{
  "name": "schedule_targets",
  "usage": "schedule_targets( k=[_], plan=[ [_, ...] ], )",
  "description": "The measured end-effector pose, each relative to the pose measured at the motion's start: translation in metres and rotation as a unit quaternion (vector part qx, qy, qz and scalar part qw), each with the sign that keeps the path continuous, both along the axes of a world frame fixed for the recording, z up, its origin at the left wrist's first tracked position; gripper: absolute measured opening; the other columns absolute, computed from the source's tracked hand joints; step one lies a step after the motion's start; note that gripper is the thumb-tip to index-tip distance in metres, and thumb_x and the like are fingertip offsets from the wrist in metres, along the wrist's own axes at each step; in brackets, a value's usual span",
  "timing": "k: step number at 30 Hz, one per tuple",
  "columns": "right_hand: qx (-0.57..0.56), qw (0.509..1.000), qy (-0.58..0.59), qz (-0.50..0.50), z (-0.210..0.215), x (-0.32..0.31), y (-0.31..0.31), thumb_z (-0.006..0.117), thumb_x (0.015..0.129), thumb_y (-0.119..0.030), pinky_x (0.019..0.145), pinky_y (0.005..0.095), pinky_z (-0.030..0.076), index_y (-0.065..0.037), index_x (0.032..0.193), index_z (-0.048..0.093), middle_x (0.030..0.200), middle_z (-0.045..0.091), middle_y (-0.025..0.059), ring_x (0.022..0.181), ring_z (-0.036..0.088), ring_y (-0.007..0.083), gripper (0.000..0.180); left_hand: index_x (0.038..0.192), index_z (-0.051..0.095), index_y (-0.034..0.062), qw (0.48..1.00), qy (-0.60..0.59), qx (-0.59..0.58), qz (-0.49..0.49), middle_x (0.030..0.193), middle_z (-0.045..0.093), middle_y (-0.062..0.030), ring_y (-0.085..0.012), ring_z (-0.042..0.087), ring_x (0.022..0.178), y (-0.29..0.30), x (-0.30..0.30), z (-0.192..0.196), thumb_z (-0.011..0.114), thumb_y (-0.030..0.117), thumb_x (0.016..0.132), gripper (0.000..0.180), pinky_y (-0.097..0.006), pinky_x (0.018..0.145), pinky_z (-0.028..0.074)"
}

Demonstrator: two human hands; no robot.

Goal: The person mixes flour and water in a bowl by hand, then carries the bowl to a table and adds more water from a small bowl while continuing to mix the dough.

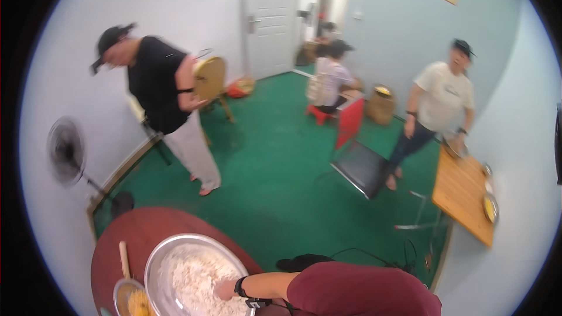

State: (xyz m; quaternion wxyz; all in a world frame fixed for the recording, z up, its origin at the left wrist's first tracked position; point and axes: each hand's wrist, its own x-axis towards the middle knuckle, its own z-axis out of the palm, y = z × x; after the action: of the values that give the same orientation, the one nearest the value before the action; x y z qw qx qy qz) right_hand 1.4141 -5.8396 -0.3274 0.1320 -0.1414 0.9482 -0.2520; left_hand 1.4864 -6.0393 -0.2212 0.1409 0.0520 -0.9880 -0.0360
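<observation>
A wide metal bowl (153, 257) of crumbly white flour or dough (196, 275) stands on the round dark red table at the lower left. My right hand (224, 289) reaches in over its right side, with the fingers sunk in the flour and hidden. A black band circles that wrist, and the upper arm has a maroon sleeve. Beside the wrist is a small dark device (257, 303) with a cord. Left of the big bowl sits a smaller metal bowl (121, 292) holding a yellow food (139, 303). A wooden rolling pin or handle (124, 258) leans there. My left hand is out of view.
A standing fan (67, 151) is left of the table (126, 228). One person (158, 82) stands at left, another (445, 99) by a wooden table (459, 193) with bowls, and one (333, 79) sits behind. A black chair (364, 167) and floor cables (363, 251) lie beyond my arm.
</observation>
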Motion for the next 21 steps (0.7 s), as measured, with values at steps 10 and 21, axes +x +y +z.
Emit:
schedule_targets(
  k=[10, 21],
  plan=[
    [-0.010, 0.997, -0.017, 0.074, 0.044, 0.064, 0.025, 0.062, 0.042, -0.009, 0.054, 0.0383, 0.045, 0.000, 0.059, 0.059, 0.062, 0.058, 0.0157, 0.061, 0.056, 0.0308, 0.019, 0.124, 0.028, -0.0109, 0.990, 0.038, 0.118, -0.061, 0.125, 0.033, -0.0300, -0.0377, 0.032, 0.117, 0.056, -0.026, 0.010, 0.041, 0.004, 0.079, 0.049, -0.043, 0.100, 0.023],
    [0.029, 0.989, 0.084, 0.116, 0.038, 0.116, 0.004, 0.052, 0.067, -0.009, 0.061, 0.0368, 0.046, 0.003, 0.064, 0.060, 0.063, 0.058, 0.0176, 0.064, 0.058, 0.0298, 0.015, 0.124, 0.028, -0.0099, 0.986, 0.041, 0.152, -0.063, 0.126, 0.032, -0.0295, -0.0374, 0.031, 0.117, 0.054, -0.033, 0.007, 0.041, 0.002, 0.077, 0.051, -0.042, 0.101, 0.022]
  ],
)
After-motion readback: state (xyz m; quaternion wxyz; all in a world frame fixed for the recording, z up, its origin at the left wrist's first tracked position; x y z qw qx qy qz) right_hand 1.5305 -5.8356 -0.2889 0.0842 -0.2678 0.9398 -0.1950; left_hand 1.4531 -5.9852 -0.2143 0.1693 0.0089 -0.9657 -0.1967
